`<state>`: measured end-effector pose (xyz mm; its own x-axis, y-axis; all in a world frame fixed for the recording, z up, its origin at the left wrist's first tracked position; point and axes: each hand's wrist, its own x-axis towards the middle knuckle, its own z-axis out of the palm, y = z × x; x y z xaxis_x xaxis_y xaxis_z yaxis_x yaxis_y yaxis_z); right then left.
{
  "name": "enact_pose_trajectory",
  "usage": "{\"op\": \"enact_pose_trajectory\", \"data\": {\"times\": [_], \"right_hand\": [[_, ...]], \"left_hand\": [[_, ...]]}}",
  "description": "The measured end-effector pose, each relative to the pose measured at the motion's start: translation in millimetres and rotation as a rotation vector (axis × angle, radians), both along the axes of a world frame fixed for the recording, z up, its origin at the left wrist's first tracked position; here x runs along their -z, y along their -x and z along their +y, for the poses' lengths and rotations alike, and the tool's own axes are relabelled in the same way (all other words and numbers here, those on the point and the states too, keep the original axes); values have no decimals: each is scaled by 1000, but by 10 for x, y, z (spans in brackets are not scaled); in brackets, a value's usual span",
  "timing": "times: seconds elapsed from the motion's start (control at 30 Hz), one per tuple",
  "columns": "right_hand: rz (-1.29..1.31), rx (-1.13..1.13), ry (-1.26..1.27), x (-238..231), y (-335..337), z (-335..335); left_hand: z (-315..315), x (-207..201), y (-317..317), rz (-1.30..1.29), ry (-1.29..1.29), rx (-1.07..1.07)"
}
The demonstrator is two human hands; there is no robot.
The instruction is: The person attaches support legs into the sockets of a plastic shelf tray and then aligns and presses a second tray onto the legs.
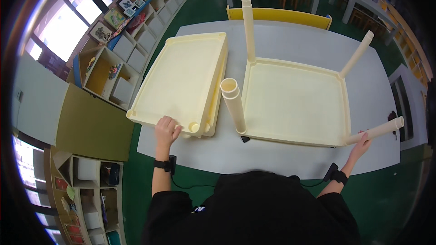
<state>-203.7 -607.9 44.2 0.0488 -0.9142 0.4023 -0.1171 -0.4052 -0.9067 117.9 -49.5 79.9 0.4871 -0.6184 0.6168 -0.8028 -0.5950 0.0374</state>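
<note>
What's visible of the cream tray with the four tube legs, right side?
The legged tray is cream plastic by its look, a shallow square with raised rim, lying upside down on the grey table. Four tube legs stick up from its corners. The right hand grips the near-right leg. A stack of legless trays lies beside it, apart.

Seen from above, both bare forearms rise from the lower edge out of dark sleeves, each with a black band at the wrist (a thin cable trails from each). The left hand (167, 129) reaches toward eleven o'clock, palm down, fingers (175, 131) curled over an edge. The right hand (362, 144) stretches toward one o'clock, arm well out to the side, fingers wrapped lightly around something. The two hands are well apart.
</note>
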Motion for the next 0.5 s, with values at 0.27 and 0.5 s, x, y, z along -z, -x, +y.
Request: {"op": "enact_pose_trajectory", "data": {"times": [0.27, 0.5], "right_hand": [[301, 23, 114, -40, 238, 93], [273, 322, 414, -527, 313, 282]], "left_hand": [[-70, 235, -150, -107, 287, -5], [-199, -92, -172, -117, 480, 6]]}}
